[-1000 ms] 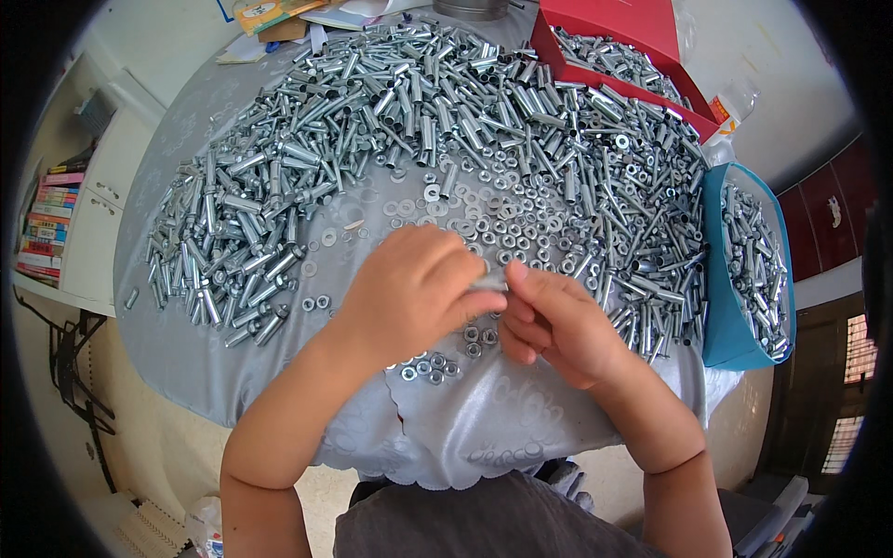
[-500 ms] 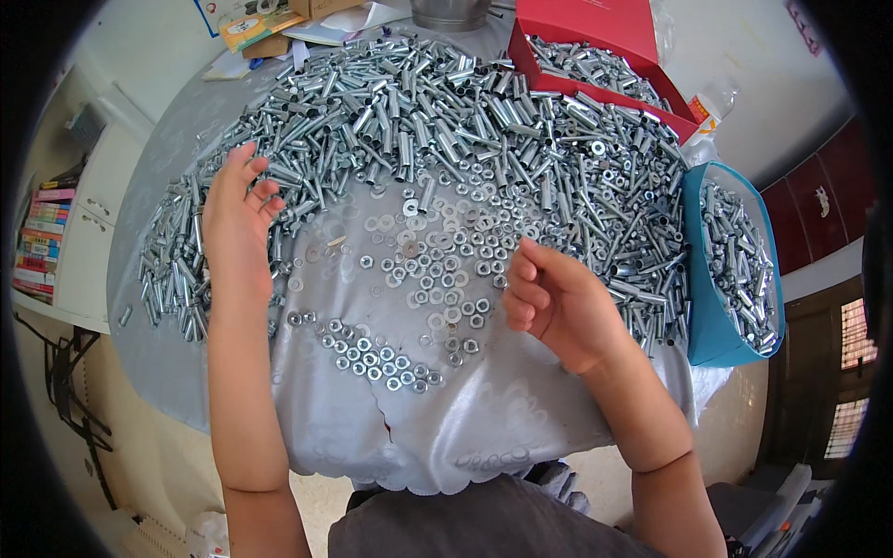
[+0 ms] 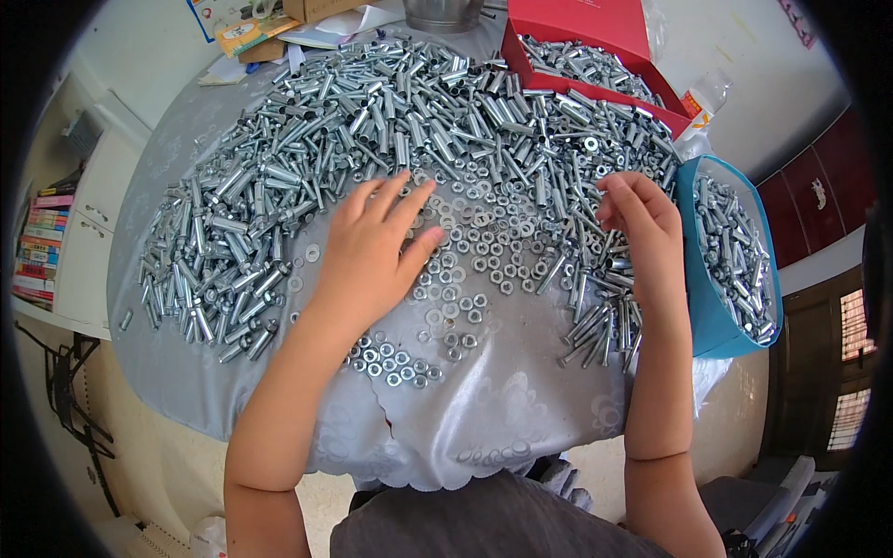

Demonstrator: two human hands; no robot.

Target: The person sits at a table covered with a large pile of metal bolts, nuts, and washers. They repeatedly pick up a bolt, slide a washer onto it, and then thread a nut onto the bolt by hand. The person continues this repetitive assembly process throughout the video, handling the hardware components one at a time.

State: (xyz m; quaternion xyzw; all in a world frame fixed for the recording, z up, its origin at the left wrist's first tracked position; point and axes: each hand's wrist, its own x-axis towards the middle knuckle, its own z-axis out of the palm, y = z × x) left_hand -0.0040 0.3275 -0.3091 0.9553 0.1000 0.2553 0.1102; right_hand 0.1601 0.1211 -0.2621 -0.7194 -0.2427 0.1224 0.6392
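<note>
A person's left hand [image 3: 367, 246], fingers spread, is poised over loose washers [image 3: 448, 223] at mid-table, fingertips toward heaped metal sleeves [image 3: 398, 144]; the right hand [image 3: 653, 228] curls above the pile at right, thumb near forefinger, though whether it pinches anything cannot be told. Slim bolts [image 3: 603, 330] lie beside the right wrist, nearer that hand, their long axes slanting down and left toward the tablecloth's [image 3: 521, 418] near edge. Nuts [image 3: 401, 357] cluster near the left wrist, while a blue bin [image 3: 704, 312] hems in the right side, a red box [image 3: 581, 28] behind

Grey cloth-covered table [image 3: 530, 409]; heaped metal bolts and sleeves [image 3: 400, 144]; nuts [image 3: 393, 379]; washers [image 3: 313, 252]; red box [image 3: 579, 23]; blue bin [image 3: 712, 330]
</note>
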